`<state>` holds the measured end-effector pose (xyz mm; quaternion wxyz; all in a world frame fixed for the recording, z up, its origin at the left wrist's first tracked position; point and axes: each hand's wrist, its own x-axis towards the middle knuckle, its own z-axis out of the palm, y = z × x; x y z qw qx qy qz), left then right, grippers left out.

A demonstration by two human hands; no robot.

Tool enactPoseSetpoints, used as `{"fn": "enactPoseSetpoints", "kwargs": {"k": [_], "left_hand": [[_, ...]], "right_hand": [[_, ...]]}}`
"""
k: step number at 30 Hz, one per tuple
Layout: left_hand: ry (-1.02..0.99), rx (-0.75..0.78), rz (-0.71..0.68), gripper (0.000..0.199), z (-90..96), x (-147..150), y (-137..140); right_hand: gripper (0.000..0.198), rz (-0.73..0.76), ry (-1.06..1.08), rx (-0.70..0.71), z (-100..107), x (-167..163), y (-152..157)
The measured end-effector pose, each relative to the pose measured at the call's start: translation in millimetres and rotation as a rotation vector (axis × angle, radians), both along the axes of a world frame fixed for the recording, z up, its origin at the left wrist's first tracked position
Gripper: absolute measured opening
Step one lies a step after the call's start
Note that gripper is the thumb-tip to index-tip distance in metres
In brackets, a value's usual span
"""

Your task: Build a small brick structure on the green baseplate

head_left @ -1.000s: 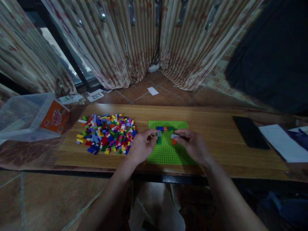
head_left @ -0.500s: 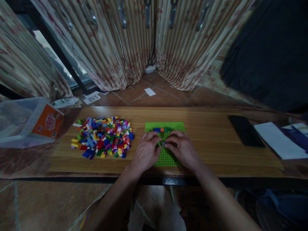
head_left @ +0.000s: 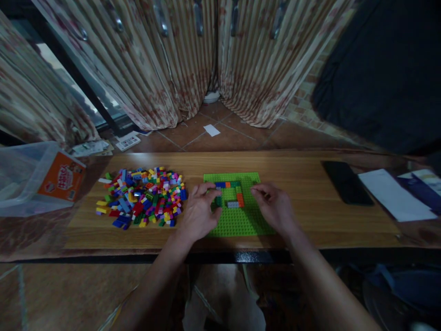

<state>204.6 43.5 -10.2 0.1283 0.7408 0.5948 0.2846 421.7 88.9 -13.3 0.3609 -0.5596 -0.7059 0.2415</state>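
A light green studded baseplate lies on the table before me. On it, low bricks form an outline: a blue brick, an orange brick and dark green at the back, a red-orange brick at the right, a grey brick in front. My left hand arches over the plate's left edge, thumb and forefinger apart, close by a dark green brick; contact is unclear. Over the right edge, my right hand has curled fingers, thumb and forefinger pinched; anything between them is hidden.
A pile of mixed coloured bricks spreads over the left of the wooden table. A clear plastic bin with an orange label stands further left. At the right lie a black phone and white paper.
My hands have drawn apart from the middle of the baseplate, left hand leftward and right hand rightward. The grey and red-orange bricks between them now show. The view has shifted slightly.
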Motion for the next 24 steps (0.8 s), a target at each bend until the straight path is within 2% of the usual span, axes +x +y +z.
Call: {"fn": "enactPoseSetpoints", "kwargs": {"k": [7,13,20,24], "left_hand": [[0.069,0.001,-0.003,0.031,-6.0,16.6,1.3],[0.092,0.03,-0.018,0.019,-13.9,26.1,1.7],[0.094,0.026,-0.018,0.011,-14.5,31.5,2.6],[0.076,0.031,-0.016,0.008,-14.5,31.6,3.7]], "right_hand": [[0.023,-0.001,-0.032,-0.031,1.9,-2.0,-1.1],[0.023,0.009,-0.029,-0.046,0.3,-3.3,-1.6],[0.022,0.018,-0.067,-0.057,-1.8,-4.1,-1.8],[0.022,0.051,-0.101,-0.125,-3.8,-6.5,-3.1]]}}
